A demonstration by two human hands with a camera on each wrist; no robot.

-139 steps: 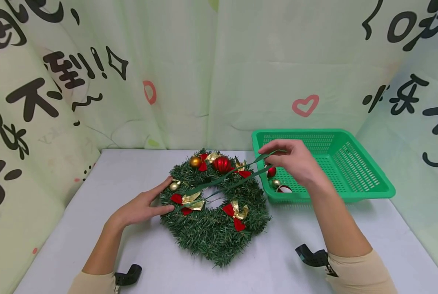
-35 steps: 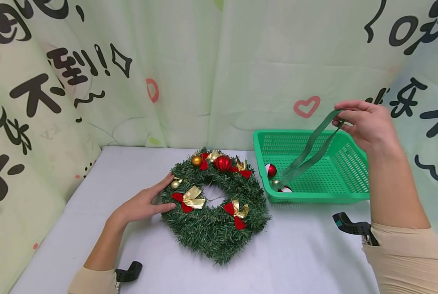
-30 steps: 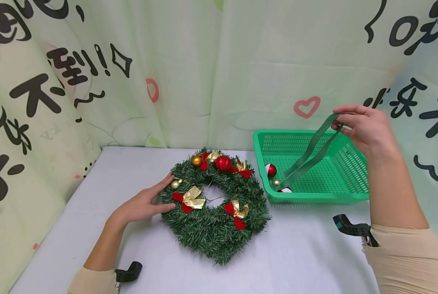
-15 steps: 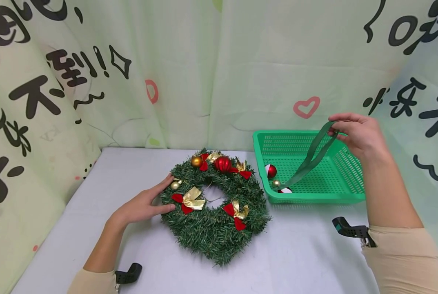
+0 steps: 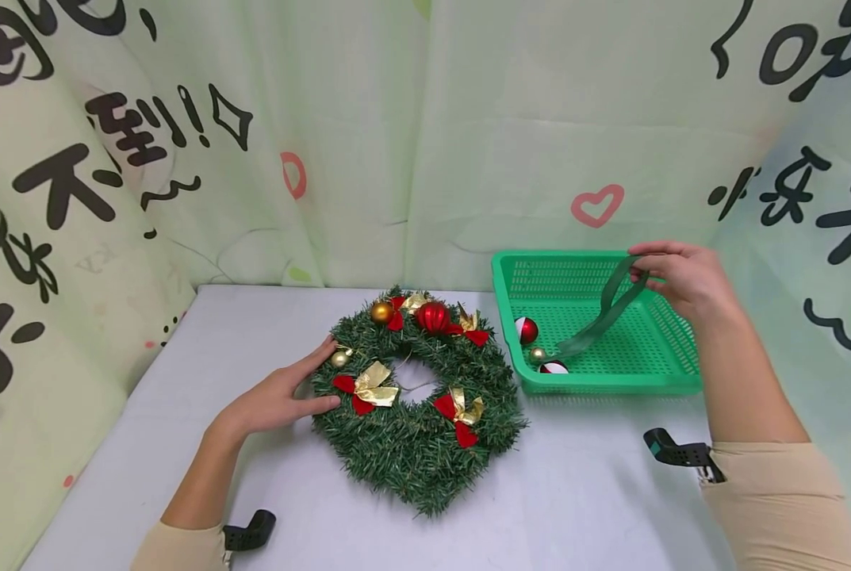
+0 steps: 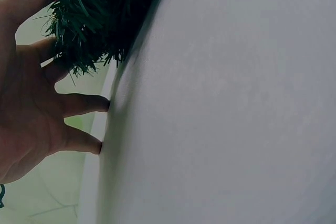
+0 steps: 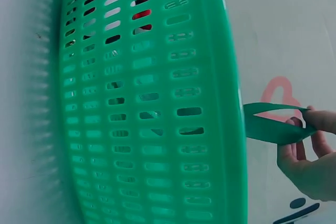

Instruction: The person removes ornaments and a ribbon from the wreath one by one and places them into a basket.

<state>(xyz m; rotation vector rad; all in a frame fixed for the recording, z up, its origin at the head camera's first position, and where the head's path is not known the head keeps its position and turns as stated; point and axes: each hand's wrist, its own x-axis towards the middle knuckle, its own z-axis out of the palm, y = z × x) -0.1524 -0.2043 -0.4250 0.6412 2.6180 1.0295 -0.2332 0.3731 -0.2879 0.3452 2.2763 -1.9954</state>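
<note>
A green Christmas wreath [image 5: 425, 468] lies on the white table, trimmed with red-and-gold bows, a red bauble [image 5: 434, 317] and gold baubles. My left hand [image 5: 275, 404] rests at its left edge, fingers fairly straight and spread; in the left wrist view, two fingertips touch the tabletop beside the wreath. My right hand [image 5: 685, 281] pinches a green ribbon [image 5: 589, 331] above the basket's right part. The ribbon hangs in a loop, its lower end down in the green basket [image 5: 611, 385]. In the right wrist view the basket wall hides most of the ribbon.
Inside the basket's left end lie a red-and-white bauble [image 5: 527, 331], a small gold bauble [image 5: 537, 355] and another red-and-white ornament [image 5: 553, 367]. A printed curtain [image 5: 454, 159] stands behind the table and along its sides.
My right hand has carried the ribbon from above the wreath over to the basket, and lately sinks lower and slightly left, letting more ribbon down inside. My left hand stays at the wreath.
</note>
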